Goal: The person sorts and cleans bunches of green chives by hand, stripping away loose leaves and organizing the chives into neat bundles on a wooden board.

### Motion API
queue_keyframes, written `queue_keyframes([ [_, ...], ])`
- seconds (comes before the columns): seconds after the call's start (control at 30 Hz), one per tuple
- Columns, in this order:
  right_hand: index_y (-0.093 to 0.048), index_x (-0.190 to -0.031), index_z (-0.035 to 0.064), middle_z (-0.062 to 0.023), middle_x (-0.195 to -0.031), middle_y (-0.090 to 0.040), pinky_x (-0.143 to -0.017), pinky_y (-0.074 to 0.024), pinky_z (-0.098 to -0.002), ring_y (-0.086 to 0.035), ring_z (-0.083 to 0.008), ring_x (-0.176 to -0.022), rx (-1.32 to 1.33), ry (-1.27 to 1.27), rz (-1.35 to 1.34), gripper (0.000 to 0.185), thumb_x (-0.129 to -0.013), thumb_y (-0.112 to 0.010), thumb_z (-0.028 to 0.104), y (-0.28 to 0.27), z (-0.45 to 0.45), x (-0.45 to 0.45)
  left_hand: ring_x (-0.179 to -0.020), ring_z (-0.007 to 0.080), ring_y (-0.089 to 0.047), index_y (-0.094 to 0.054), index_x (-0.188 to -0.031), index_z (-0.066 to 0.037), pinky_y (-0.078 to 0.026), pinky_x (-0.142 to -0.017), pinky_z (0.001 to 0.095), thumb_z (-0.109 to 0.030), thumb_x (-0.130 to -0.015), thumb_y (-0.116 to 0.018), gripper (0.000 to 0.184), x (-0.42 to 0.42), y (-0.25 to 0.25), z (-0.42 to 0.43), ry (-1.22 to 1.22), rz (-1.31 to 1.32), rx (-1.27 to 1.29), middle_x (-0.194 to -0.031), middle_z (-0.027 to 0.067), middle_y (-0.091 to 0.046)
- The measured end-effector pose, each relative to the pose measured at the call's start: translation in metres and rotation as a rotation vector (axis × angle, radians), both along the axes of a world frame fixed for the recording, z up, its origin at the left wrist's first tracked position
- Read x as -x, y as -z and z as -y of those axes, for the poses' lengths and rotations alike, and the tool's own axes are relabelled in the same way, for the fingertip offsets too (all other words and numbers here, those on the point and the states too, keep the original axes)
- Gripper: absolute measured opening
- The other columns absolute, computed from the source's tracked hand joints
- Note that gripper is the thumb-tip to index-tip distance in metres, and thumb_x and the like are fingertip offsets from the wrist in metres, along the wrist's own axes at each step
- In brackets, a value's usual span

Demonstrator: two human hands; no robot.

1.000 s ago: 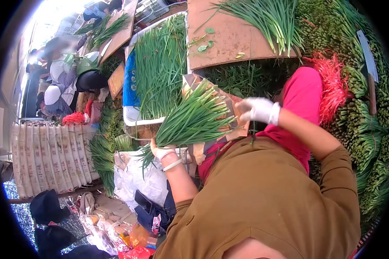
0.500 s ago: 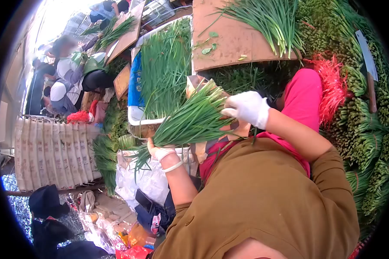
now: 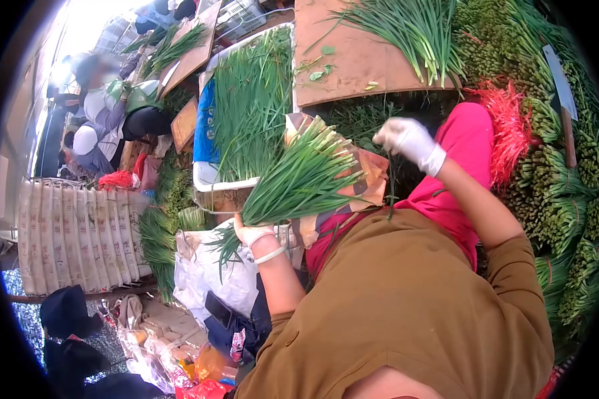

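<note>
A bunch of garlic chives (image 3: 299,179) lies across my lap, its pale cut ends up and to the right and its leaf tips drooping lower left. My left hand (image 3: 251,233), in a white glove, is closed around the leafy end. Apart from the bunch, to its right, my gloved right hand (image 3: 409,143) is raised above my right knee with its fingers curled together. Thin green strands hang just below those fingers; whether they are pinched there I cannot make out. Under the bunch is a patterned brown cloth or paper (image 3: 369,174).
A white crate (image 3: 206,183) of chives stands ahead, beside a wooden board (image 3: 339,66) bearing loose chives. Tied bundles (image 3: 559,219), red plastic strips (image 3: 502,126) and a large knife (image 3: 561,86) lie at right. A white bag (image 3: 199,272) sits at left; people (image 3: 100,126) work beyond.
My right hand has left the cut ends of the bunch and moved up and right. My left hand keeps its hold, and the cut ends have fanned out a little.
</note>
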State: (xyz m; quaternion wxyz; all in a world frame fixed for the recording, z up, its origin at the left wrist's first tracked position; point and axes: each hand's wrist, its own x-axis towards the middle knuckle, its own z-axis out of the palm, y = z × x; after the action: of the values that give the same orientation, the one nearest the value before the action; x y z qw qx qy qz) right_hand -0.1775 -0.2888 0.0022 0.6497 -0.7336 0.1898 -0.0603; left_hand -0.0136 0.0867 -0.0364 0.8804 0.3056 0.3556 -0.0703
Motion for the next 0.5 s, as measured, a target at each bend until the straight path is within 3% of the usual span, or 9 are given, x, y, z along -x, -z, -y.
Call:
queue_keyframes([
  [0.13,-0.065,-0.095,0.0017,-0.0020,-0.077,-0.064,-0.059,-0.0469,-0.0255,-0.057,-0.0097,-0.066,-0.129,-0.079,0.054,0.019,-0.082,-0.069,0.014,0.056,-0.055,0.008,-0.115,0.0385,-0.052,-0.059,-0.116,-0.006,-0.037,-0.097,0.0585,-0.041,-0.086,-0.042,0.049,0.001,0.008,0.000,-0.002,-0.029,0.018,-0.121,0.0164,-0.059],
  [0.23,-0.066,-0.092,0.0015,-0.0013,-0.075,-0.062,-0.061,-0.0470,-0.0245,-0.058,-0.0110,-0.067,-0.578,-0.210,-0.144,0.015,-0.081,-0.070,0.011,0.067,-0.070,0.000,-0.115,0.0383,-0.052,-0.059,-0.116,-0.006,-0.037,-0.098,0.0582,-0.042,-0.087,-0.041,0.050,0.000,0.012,-0.003,-0.073,-0.023,0.049,-0.121,0.0160,-0.059],
  [0.37,-0.067,-0.088,0.0048,-0.0034,-0.072,-0.063,-0.062,-0.0473,-0.0269,-0.059,-0.0125,-0.066,-0.243,-0.299,-0.200,0.014,-0.080,-0.069,0.017,0.048,-0.049,0.013,-0.114,0.0389,-0.052,-0.059,-0.115,-0.007,-0.037,-0.097,0.0589,-0.043,-0.086,-0.042,0.049,-0.006,0.031,-0.015,-0.010,-0.007,0.036,-0.121,0.0164,-0.059],
  [0.4,-0.067,-0.088,0.0068,-0.0055,-0.069,-0.063,-0.062,-0.0478,-0.0296,-0.059,-0.0137,-0.065,0.072,-0.331,-0.107,0.017,-0.079,-0.068,0.021,0.052,-0.030,0.016,-0.115,0.0395,-0.051,-0.059,-0.113,-0.008,-0.037,-0.097,0.0596,-0.042,-0.086,-0.043,0.047,-0.007,0.034,-0.015,-0.023,0.002,0.042,-0.122,0.0171,-0.058],
  [0.47,-0.067,-0.087,0.0071,-0.0072,-0.069,-0.064,-0.063,-0.0482,-0.0319,-0.061,-0.0170,-0.065,0.390,-0.213,-0.244,0.018,-0.079,-0.067,0.024,0.049,0.002,0.019,-0.115,0.0403,-0.051,-0.059,-0.112,-0.008,-0.037,-0.096,0.0605,-0.041,-0.086,-0.044,0.045,-0.007,0.040,-0.018,-0.011,0.007,0.056,-0.122,0.0179,-0.058],
  [0.5,-0.067,-0.088,0.0069,-0.0071,-0.070,-0.064,-0.063,-0.0484,-0.0324,-0.061,-0.0180,-0.066,0.335,-0.159,-0.310,0.019,-0.080,-0.066,0.024,0.042,0.008,0.018,-0.114,0.0405,-0.051,-0.059,-0.112,-0.007,-0.037,-0.095,0.0607,-0.041,-0.086,-0.044,0.046,-0.007,0.041,-0.020,0.016,0.004,0.064,-0.121,0.0179,-0.058],
])
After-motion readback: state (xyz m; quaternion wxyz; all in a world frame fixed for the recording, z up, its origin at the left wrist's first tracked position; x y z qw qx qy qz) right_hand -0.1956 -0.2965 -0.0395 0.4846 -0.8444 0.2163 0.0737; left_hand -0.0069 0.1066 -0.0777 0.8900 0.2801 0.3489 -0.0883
